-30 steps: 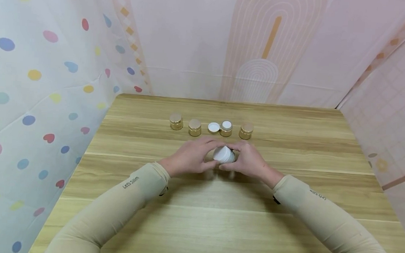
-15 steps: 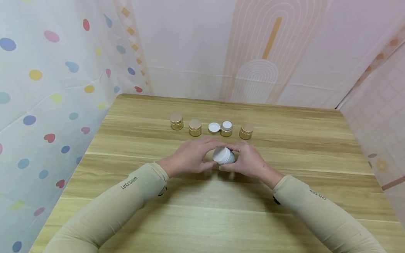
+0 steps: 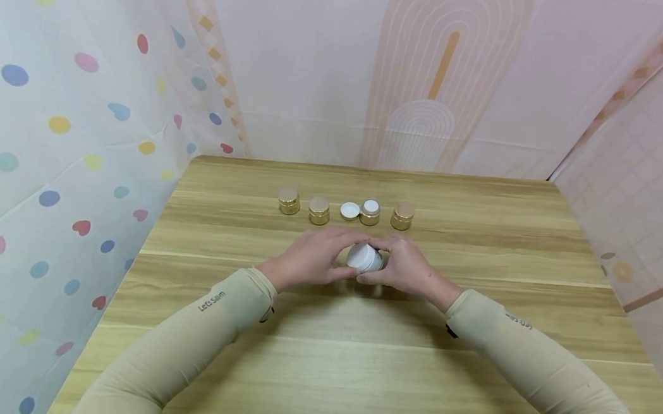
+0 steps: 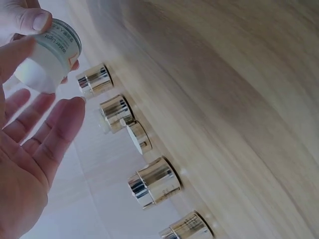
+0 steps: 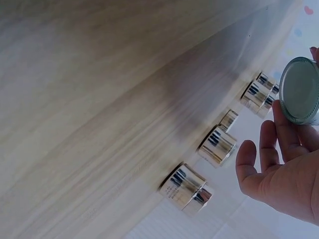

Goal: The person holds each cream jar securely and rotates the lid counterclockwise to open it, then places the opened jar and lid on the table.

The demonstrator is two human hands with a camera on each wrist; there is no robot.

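Observation:
A white-lidded jar (image 3: 364,258) is held tilted just above the table's middle, its lid facing left. My right hand (image 3: 409,267) grips its pale glass body, which bears small print in the left wrist view. Around the white lid (image 4: 37,74) my left hand (image 3: 318,255) curves, thumb on the near side and fingers on the far side. The right wrist view shows the jar's round glass base (image 5: 300,90).
Behind the hands stand gold jars in a loose row: two capped ones (image 3: 289,201) at left and one capped jar (image 3: 402,216) at right. Between them are an uncapped gold jar (image 3: 370,217) with a white top and its upturned lid (image 3: 350,211). Patterned cloth (image 3: 305,72) hangs behind the wooden table (image 3: 321,371).
The jar has turned a little, so its lid faces more to the left and upward. The left fingers have shifted slightly around the lid. The gold jars stay put.

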